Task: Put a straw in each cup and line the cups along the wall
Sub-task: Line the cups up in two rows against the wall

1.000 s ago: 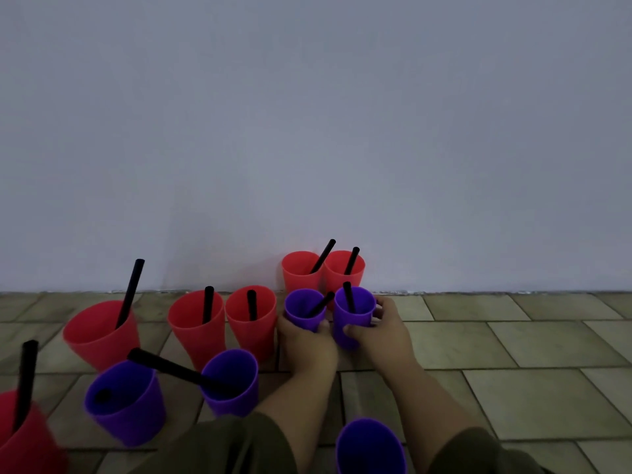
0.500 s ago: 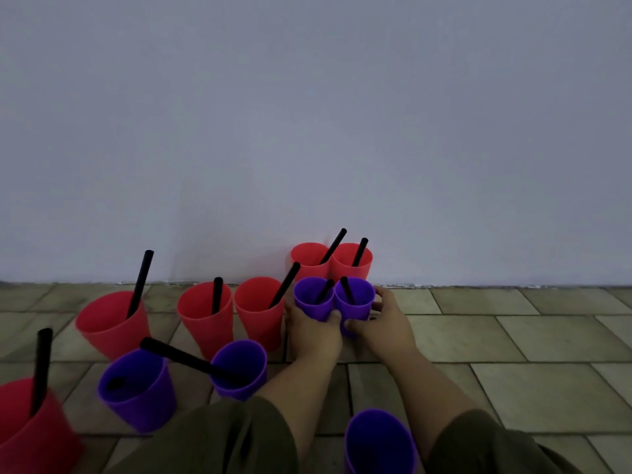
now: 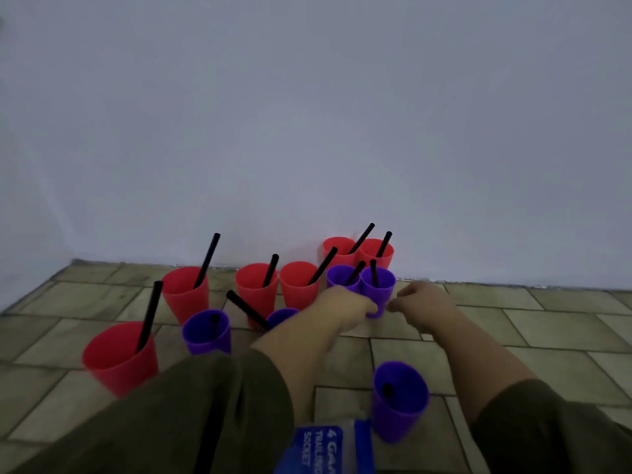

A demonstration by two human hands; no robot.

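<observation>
Two red cups point(image 3: 340, 249) point(image 3: 376, 254) with black straws stand against the wall. Directly in front of them are two purple cups point(image 3: 342, 277) point(image 3: 378, 285), side by side and touching, each with a black straw. My left hand point(image 3: 345, 307) is wrapped around the base of the left purple cup, its fingertips touching the right one. My right hand point(image 3: 420, 302) hovers just right of the pair, fingers loosely curled and empty, a small gap between it and the cup.
Three more red cups point(image 3: 186, 292) point(image 3: 256, 289) point(image 3: 299, 285) with straws stand left, a little off the wall. Nearer me are a red cup point(image 3: 119, 357) and purple cups point(image 3: 207, 331) point(image 3: 282, 316) point(image 3: 400, 401). A blue packet point(image 3: 323, 446) lies at the bottom edge.
Both hands pushed the two purple cups toward the wall, up against the red pair. My right hand has let go of its cup and drawn back to the right.
</observation>
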